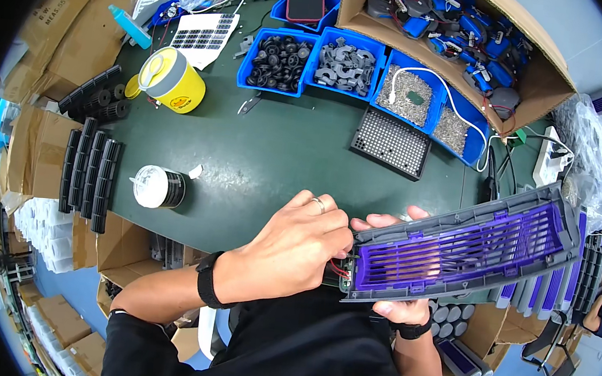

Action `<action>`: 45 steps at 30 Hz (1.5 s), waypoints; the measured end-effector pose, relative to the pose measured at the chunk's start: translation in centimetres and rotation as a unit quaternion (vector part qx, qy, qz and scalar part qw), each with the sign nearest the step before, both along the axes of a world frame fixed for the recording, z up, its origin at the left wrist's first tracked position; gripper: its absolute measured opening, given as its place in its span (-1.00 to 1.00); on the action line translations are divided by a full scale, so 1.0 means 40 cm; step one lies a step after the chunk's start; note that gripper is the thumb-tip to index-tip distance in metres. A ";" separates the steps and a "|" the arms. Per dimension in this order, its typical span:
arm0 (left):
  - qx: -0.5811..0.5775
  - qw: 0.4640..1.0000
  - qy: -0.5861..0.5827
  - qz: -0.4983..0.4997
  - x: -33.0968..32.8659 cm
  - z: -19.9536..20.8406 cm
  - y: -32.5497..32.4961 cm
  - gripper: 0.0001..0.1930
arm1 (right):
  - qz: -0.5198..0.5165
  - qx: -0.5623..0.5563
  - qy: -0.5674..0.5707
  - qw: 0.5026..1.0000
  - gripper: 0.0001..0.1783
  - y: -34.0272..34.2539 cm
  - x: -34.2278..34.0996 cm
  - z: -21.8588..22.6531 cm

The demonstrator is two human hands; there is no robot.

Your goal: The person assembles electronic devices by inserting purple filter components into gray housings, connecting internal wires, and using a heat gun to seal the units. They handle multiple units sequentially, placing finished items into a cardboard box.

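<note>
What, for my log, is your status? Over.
Right hand holding panel from beneath. Left hand at its left end, by red wires. Jar left, out of the way.

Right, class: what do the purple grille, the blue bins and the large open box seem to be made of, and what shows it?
Purple grille: probably moulded plastic, with a slight sheen and regular slats.
Blue bins: likely plastic too, smooth and evenly coloured.
Large open box: looks like cardboard, matte, plain brown, with flat, thin walls.
</note>
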State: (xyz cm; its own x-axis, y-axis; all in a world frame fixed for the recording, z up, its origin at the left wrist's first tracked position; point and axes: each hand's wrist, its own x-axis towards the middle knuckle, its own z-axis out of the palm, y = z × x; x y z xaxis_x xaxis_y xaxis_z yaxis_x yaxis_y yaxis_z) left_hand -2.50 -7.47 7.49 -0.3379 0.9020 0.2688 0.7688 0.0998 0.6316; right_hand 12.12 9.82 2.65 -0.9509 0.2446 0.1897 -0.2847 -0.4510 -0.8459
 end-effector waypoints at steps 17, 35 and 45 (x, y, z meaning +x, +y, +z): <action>-0.034 0.996 0.017 0.075 0.044 -0.005 0.012 -0.89 | 0.003 0.016 0.043 0.999 0.30 -0.004 0.002 0.002; -0.194 0.861 -0.464 0.069 -0.040 0.027 0.011 -0.78 | -0.030 0.158 0.108 0.981 0.23 -0.020 -0.003 0.016; 0.109 0.993 0.007 -0.052 0.183 0.147 0.035 -0.51 | -0.018 -0.009 0.101 0.995 -0.49 -0.024 0.024 -0.012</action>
